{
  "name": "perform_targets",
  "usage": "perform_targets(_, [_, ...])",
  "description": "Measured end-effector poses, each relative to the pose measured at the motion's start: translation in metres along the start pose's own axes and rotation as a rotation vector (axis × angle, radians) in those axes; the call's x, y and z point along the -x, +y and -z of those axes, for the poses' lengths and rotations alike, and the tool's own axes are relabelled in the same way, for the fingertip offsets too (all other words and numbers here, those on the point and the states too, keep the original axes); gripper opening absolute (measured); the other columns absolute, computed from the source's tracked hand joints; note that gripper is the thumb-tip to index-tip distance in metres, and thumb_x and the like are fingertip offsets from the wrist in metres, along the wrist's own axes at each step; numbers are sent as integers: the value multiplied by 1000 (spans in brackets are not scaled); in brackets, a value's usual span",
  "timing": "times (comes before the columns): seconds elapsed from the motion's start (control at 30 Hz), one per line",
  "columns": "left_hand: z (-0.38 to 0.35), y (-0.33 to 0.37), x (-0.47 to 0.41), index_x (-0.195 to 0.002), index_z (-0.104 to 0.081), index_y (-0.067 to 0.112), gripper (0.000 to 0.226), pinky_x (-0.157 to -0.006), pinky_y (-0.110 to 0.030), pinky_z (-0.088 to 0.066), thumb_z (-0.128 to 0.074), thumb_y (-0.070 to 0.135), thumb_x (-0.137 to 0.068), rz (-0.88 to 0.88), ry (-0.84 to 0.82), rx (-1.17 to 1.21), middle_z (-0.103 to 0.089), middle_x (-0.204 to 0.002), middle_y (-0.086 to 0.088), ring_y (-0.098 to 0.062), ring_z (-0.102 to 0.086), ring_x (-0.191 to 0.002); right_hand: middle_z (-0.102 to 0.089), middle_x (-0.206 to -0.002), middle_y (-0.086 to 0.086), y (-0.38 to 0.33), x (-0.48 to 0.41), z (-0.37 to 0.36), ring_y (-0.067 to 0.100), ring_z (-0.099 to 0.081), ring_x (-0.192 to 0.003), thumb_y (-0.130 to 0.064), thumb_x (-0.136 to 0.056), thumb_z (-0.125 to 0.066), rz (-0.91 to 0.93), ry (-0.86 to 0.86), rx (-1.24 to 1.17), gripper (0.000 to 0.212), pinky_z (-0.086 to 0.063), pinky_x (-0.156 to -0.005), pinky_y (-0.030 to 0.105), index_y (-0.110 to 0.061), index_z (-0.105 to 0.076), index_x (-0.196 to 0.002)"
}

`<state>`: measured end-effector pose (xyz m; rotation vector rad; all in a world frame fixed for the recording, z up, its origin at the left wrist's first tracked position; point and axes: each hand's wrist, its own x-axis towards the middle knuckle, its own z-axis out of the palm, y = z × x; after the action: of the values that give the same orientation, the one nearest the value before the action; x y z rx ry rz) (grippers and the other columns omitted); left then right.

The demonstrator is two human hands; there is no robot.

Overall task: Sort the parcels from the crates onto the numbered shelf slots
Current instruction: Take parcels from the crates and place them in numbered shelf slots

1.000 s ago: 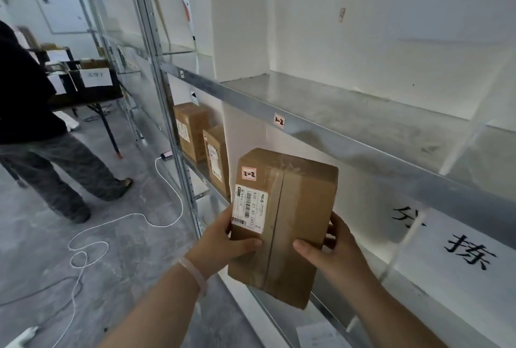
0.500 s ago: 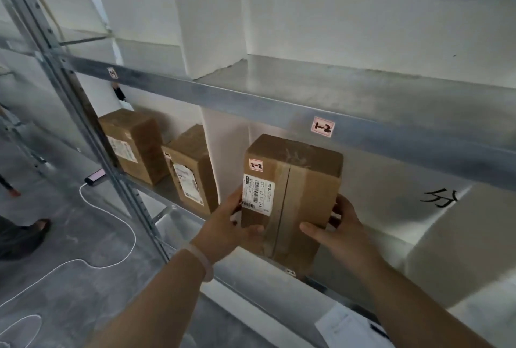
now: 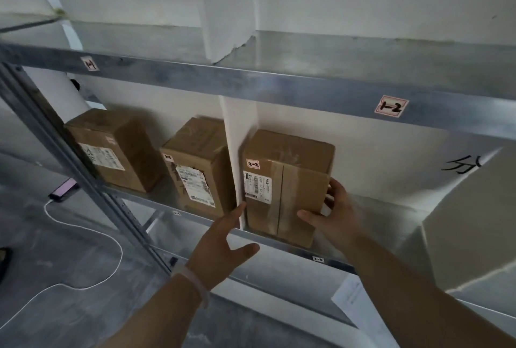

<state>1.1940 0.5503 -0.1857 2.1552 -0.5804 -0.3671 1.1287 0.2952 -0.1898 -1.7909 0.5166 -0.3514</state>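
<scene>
Parked on grey steel lower shelf (image 3: 293, 251): brown taped cardboard parcel tagged 2-2 (image 3: 287, 185). Upright, long axis vertical, label face out, left side tight against white divider panel (image 3: 237, 152). Bottom front edge at or just over the shelf lip; can't tell which.

Gripped by right hand (image 3: 332, 213): thumb across the lower front face, fingers wrapped round the right side. Released by left hand (image 3: 223, 241): fingers straight, tips just touching by the parcel's lower left corner at the divider.

Ahead of and above both wrists, right hand nearer and already on it. Free room behind and to the right. Probably just needs a push rearward, then let go. Can't read small slot tag (image 3: 318, 259) on the rail below, so no confirming a match with 2-2.

Versus half a second back: then carried in front of the shelf edge, clamped from both sides; now down in the bay, left hand off. Same spot for brown cardboard box (image 3: 198, 163) left of the divider.
</scene>
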Motion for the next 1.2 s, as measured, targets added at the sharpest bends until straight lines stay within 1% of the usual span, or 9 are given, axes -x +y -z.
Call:
perform_targets(0.1, [3, -2, -2, -144, -27, 48, 81, -112, -39, -42, -78, 38, -81, -30, -18, -5, -43, -152, 10, -14, -44, -137, -51, -122, -28, -4, 1, -4, -2, -54, -108, -59, -44, -89, -5, 19, 20, 89, -51, -63, 7, -72, -33, -112])
perform_targets(0.17, [3, -1, -2, -143, -30, 49, 79, -112, -35, -42, -77, 40, -81, -65, -32, -22, -43, -151, 13, -12, -43, -137, -51, -132, -16, -7, 4, -6, 8, -53, -118, -48, -53, -92, -14, 18, 59, 100, -57, -82, 22, -59, -31, -131])
perform_targets(0.23, [2, 3, -2, -139, -36, 51, 71, -109, -20, -40, -76, 42, -81, -127, -9, -56, -43, -143, 25, -7, -45, -132, -43, -145, -5, -11, 10, -4, 18, -46, -130, -42, -58, -92, -45, 43, 88, 115, -49, -101, 41, -41, -21, -149])
perform_targets(0.33, [-1, 18, 0, -124, -42, 57, 59, -95, 3, -29, -78, 37, -82, -241, 70, -90, -39, -126, 41, 2, -47, -121, -35, -153, -5, -22, 22, 4, 18, -38, -136, -44, -62, -90, -37, 67, 135, 117, -41, -107, 43, -42, -16, -152])
perform_targets(0.53, [-19, 74, 5, -144, -48, 27, 62, -109, -24, -36, -64, 49, -89, -484, 81, -244, -52, -144, 7, -11, -46, -133, -26, -155, -23, -38, 74, 47, -2, -28, -137, -52, -73, -80, 193, 130, 505, 90, -28, -107, 20, -50, -28, -146])
perform_targets(0.77, [-82, 154, 37, -146, -47, 22, 67, -109, -45, -43, -64, 47, -87, -723, 42, -367, -49, -149, -6, -28, -48, -135, -32, -157, -11, -40, 174, 132, 13, -35, -142, -54, -73, -77, 287, 294, 793, 88, -33, -114, 37, -33, -38, -149])
perform_targets(0.93, [-151, 215, 92, -144, -51, 21, 69, -106, -49, -46, -65, 52, -84, -925, 1, -412, -54, -145, -5, -30, -49, -135, -17, -160, -16, -31, 271, 202, 2, -9, -147, -66, -77, -64, 191, 388, 939, 88, -9, -122, 31, -36, -28, -152])
perform_targets(1.07, [-212, 269, 146, -148, -44, 24, 74, -107, -53, -43, -66, 55, -85, -1026, -95, -401, -48, -150, -4, -29, -44, -140, 5, -152, -30, -19, 361, 262, -24, 31, -126, -76, -79, -49, 48, 475, 1022, 87, 21, -106, 9, -52, -3, -149])
perform_targets(1.2, [-278, 321, 212, -148, -44, 25, 75, -105, -54, -44, -66, 56, -83, -1149, -164, -366, -51, -148, -6, -30, -45, -138, 0, -160, -24, -10, 456, 318, -12, 16, -142, -79, -79, -46, -84, 608, 1052, 91, 14, -115, 17, -45, -6, -154])
